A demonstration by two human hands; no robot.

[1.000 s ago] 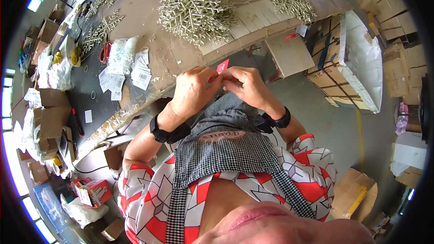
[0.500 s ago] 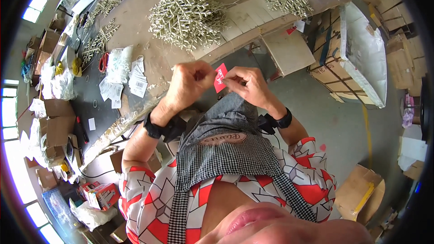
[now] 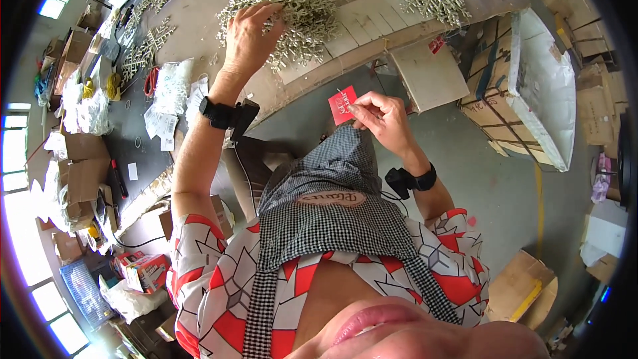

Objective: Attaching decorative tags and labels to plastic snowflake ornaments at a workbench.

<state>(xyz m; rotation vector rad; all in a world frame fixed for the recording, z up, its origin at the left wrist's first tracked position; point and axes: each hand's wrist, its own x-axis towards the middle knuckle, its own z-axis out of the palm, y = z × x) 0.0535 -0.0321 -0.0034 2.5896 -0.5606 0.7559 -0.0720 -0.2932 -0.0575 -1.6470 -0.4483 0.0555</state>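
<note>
In the head view, the left hand point(image 3: 251, 38) curls its fingers over the heap of champagne-gold snowflake ornaments point(image 3: 302, 26) on the worktable point(image 3: 199, 6) (whether it grips one, I cannot tell). The right hand point(image 3: 387, 121) pinches a red paper tag point(image 3: 340, 101) off the table's near edge; a loosened pinch could drop it, and interlocked arms could snag neighbouring ornaments under a sharp pull.

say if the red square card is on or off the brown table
Off: the right hand holds the red card clear of the brown table.
</note>
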